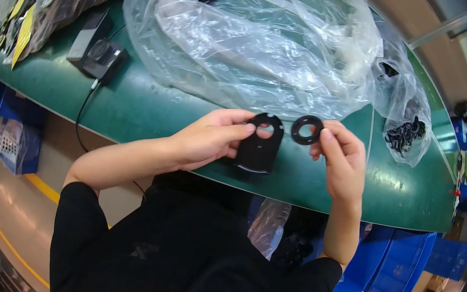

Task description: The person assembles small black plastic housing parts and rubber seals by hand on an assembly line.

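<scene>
My left hand point(215, 136) pinches a flat black plate point(259, 153) by its left edge. The plate has a rounded top with a round hole and small notches, and a straighter lower end. To the right of it, my right hand point(342, 156) grips a black ring point(294, 132) at its right side between thumb and fingers. A small gap separates ring and plate. Both are held up over the near part of the green table point(189, 116).
A large clear plastic bag point(246, 57) with black parts covers the far middle. At right lies a smaller bag of black pieces point(407, 136). A black device point(102, 57) with a cable stands at left. Blue bins point(402, 268) are below the table's right edge.
</scene>
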### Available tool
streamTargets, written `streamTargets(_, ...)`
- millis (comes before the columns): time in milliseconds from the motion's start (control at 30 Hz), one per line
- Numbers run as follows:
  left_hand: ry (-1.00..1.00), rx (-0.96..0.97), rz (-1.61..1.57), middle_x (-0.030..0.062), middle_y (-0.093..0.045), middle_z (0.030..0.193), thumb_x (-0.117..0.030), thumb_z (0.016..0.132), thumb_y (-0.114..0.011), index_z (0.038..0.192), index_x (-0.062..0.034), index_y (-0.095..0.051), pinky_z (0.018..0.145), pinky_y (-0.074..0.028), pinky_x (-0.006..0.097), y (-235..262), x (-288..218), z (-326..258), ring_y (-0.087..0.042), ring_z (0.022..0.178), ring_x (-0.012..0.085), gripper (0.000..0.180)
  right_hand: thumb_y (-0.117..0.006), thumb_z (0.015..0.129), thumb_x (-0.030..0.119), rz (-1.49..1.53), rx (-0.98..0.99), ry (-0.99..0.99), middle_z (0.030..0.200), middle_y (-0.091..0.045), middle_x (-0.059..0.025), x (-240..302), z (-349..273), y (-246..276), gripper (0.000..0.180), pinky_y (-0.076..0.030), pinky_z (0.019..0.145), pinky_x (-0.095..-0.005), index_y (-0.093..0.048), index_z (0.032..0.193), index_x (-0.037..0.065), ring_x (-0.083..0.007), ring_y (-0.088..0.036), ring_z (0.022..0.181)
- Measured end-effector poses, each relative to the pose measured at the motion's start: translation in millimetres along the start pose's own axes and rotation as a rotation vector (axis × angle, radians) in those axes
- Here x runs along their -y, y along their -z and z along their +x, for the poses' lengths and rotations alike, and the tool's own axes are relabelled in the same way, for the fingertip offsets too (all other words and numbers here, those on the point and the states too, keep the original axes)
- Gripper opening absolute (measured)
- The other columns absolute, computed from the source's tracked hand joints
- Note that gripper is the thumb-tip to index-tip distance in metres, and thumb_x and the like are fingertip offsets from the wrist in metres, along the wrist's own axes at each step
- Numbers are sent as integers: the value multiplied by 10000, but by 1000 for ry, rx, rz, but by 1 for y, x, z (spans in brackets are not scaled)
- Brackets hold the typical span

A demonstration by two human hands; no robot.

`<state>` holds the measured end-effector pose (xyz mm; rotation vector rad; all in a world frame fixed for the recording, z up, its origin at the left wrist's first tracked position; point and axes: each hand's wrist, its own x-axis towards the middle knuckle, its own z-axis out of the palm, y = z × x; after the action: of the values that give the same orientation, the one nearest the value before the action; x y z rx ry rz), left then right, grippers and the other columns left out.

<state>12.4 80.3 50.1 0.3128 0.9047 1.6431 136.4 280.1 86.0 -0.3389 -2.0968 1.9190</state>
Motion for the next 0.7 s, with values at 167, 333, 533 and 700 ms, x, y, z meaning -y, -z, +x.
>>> streamTargets(167,-79,73,191,35,-593,1027,-44,893,-466,1217,-1,-464,753,-466,222,-1,2,2,-563,917,78,327,-564,860,64,-103,89,-37,827,-578,-42,-1,3,-24,136,-405,555,-194,-624,884,-55,-68,-512,637)
streamTargets(333,-136,68,169,26,-604,1017,-97,902,-508,1206,7,-474,750,-458,205,-4,1,-1,-562,887,60,323,-609,823,64,-274,57,78,776,-574,-45,-12,5,-31,119,-398,554,-196,-632,885,-35,-70,-511,630)
streamTargets(533,-143,8,252,13,-615,987,-105,885,-541,1189,7,-503,625,-412,167,2,3,2,-528,747,14,326,-653,783,42,-242,-60,97,786,-599,-40,-18,5,-38,165,-444,592,-204,-627,931,-26,-79,-550,669)
streamTargets(700,-177,-5,276,0,-618,964,-109,888,-537,1193,15,-502,628,-407,164,-3,3,2,-521,762,10,331,-670,774,35,-128,39,-9,838,-642,-69,-18,6,-34,219,-482,658,-210,-615,972,-39,-95,-599,747)
